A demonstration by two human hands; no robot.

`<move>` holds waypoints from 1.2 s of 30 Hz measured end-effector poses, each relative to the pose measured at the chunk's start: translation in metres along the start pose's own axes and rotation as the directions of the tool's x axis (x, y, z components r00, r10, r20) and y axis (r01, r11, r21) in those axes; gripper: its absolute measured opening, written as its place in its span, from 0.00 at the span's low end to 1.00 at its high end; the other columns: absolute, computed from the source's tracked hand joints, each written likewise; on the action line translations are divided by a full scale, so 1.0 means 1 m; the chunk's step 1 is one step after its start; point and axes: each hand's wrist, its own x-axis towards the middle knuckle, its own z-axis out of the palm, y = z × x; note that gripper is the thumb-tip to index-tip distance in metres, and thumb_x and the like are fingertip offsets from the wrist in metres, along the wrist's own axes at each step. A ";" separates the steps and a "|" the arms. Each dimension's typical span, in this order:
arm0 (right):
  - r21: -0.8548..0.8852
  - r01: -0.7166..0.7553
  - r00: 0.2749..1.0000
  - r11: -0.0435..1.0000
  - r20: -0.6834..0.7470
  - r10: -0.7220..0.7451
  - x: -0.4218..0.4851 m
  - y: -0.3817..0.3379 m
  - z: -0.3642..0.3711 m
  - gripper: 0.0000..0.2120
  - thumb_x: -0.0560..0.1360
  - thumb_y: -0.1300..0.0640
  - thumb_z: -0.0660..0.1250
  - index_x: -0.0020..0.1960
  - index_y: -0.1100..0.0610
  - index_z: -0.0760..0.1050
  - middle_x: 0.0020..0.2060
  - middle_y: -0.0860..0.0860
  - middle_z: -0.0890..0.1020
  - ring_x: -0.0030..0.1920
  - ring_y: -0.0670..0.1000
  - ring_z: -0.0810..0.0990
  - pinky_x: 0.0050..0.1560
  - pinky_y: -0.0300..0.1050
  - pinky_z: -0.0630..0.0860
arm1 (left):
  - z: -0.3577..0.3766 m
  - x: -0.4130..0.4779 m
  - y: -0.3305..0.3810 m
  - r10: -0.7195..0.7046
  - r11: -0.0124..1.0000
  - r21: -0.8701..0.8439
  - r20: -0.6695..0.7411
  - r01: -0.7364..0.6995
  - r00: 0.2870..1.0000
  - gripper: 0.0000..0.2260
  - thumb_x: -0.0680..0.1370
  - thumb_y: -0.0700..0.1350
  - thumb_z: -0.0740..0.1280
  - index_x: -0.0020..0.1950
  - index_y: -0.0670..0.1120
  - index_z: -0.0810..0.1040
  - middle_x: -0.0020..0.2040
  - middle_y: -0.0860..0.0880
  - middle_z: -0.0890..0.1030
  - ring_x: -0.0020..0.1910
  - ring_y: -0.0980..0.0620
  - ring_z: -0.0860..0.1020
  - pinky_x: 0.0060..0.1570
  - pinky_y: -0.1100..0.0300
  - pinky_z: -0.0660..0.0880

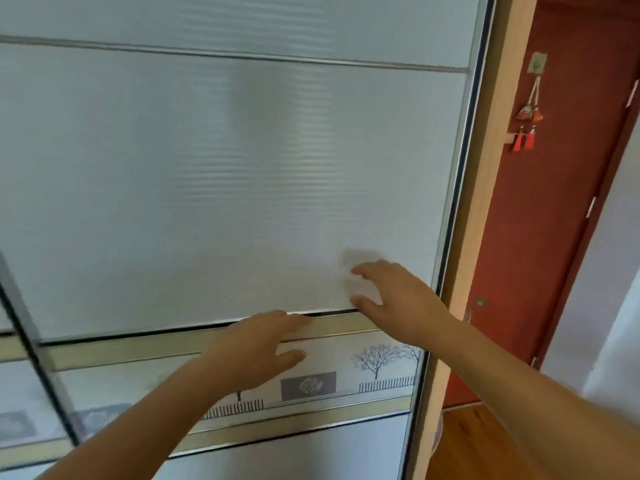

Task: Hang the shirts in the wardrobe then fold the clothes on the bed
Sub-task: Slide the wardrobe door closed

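The wardrobe's frosted sliding door [207, 185] fills most of the view, directly in front of the person, its ribbed grey panel closed against the pale wooden frame [485, 202] on the right. The right hand [394, 299] is held at the lower right part of that panel, fingers spread and straight, with its shadow cast on the glass just beside the fingertips; whether the panel is actually touched cannot be told. The left hand [256, 344] is seen lower and further left, fingers extended and loosely apart, its fingertips at the gold rail [138, 351] under the panel. Beneath the rail, a decorative band [346, 372] printed with trees and fences is crossed by the left forearm. Beyond the frame, a red door [554, 202] is seen with a tasselled ornament [528, 116] hung on it, and wooden floor [478, 445] below.
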 end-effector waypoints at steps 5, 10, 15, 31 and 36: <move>0.055 0.051 0.882 0.997 0.466 -0.071 0.005 -0.058 0.066 0.28 0.77 0.34 0.64 0.72 0.44 0.68 0.65 0.47 0.77 0.60 0.49 0.76 0.62 0.49 0.74 | 0.000 -0.092 -0.053 -0.349 0.937 0.067 0.171 0.342 0.921 0.25 0.79 0.64 0.63 0.74 0.60 0.67 0.68 0.57 0.75 0.62 0.56 0.75 0.62 0.57 0.73; 0.155 0.145 0.734 0.977 0.646 -0.211 0.015 -0.121 0.130 0.27 0.77 0.33 0.64 0.72 0.44 0.69 0.66 0.48 0.77 0.61 0.50 0.76 0.57 0.43 0.71 | 0.005 -0.170 -0.098 -0.582 0.808 0.037 0.213 0.588 0.785 0.25 0.78 0.66 0.63 0.73 0.61 0.67 0.66 0.57 0.77 0.60 0.57 0.77 0.60 0.58 0.74; 0.228 0.257 0.614 0.939 0.712 -0.341 0.026 -0.198 0.182 0.30 0.76 0.31 0.62 0.74 0.42 0.65 0.68 0.48 0.76 0.64 0.51 0.76 0.61 0.48 0.74 | 0.013 -0.228 -0.138 -0.720 0.674 0.015 0.238 0.738 0.652 0.27 0.78 0.67 0.61 0.75 0.61 0.64 0.69 0.57 0.75 0.64 0.56 0.75 0.62 0.57 0.73; 0.370 0.440 0.409 0.818 0.729 -0.550 0.072 -0.352 0.298 0.31 0.79 0.34 0.60 0.77 0.47 0.62 0.70 0.50 0.75 0.67 0.51 0.75 0.64 0.48 0.74 | 0.011 -0.335 -0.232 -0.907 0.372 0.022 0.219 0.928 0.359 0.27 0.79 0.63 0.63 0.76 0.56 0.65 0.69 0.52 0.76 0.64 0.50 0.76 0.62 0.50 0.75; 0.451 0.446 0.377 0.774 0.689 -0.619 0.076 -0.364 0.311 0.29 0.80 0.36 0.60 0.77 0.47 0.63 0.68 0.51 0.76 0.64 0.51 0.77 0.63 0.50 0.75 | 0.025 -0.349 -0.228 -0.937 0.289 -0.028 0.196 0.957 0.289 0.27 0.77 0.64 0.64 0.74 0.59 0.66 0.69 0.54 0.76 0.65 0.52 0.76 0.64 0.51 0.75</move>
